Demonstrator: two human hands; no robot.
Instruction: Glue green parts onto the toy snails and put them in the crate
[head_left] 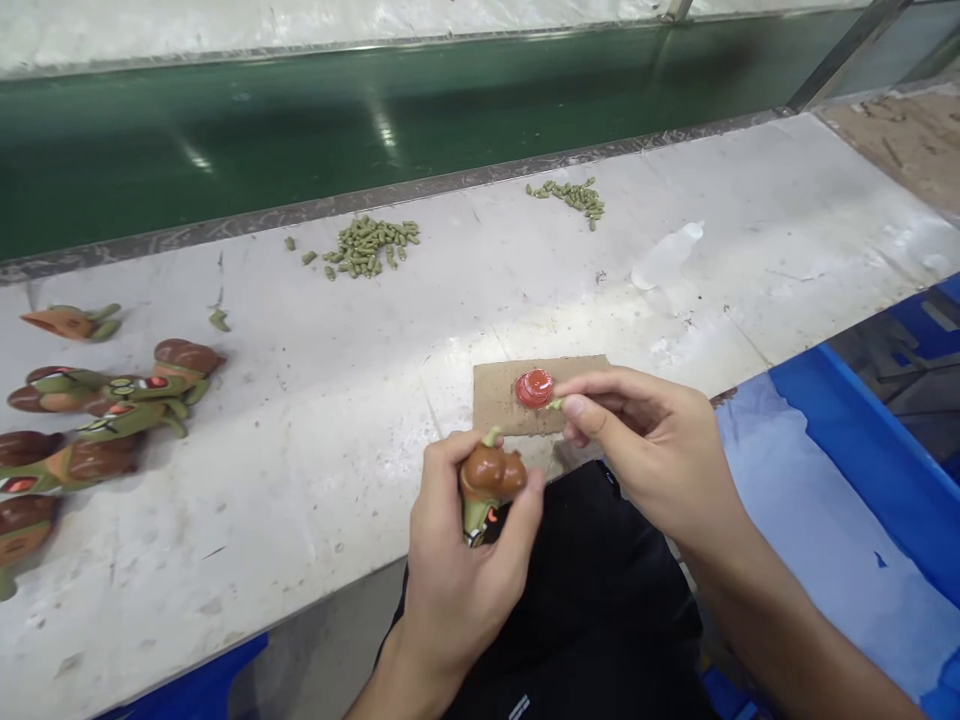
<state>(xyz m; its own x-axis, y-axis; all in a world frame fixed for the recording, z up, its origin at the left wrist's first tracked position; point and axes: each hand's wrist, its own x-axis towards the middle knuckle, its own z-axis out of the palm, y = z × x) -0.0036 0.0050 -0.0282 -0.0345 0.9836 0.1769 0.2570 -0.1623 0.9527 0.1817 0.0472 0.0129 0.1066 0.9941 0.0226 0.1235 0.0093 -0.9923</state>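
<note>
The figure point(487, 468) sat in your left hand point(466, 555), fingers curled around it. Your right hand point(654, 448) pinched a peg point(556, 404) beside the red paste point(535, 388), perhaps touching; a slack pinch risked a drop, excess paste a smear.

Your bare left hand point(465, 570) and bare right hand point(660, 450) have slender fingers; the right thumb shows a short, rounded nail. Your forearms point(787, 610) are bare where visible. Plain black cloth clothing point(600, 600) covers your lap, bearing a small white marking point(519, 708), too small to read.
</note>
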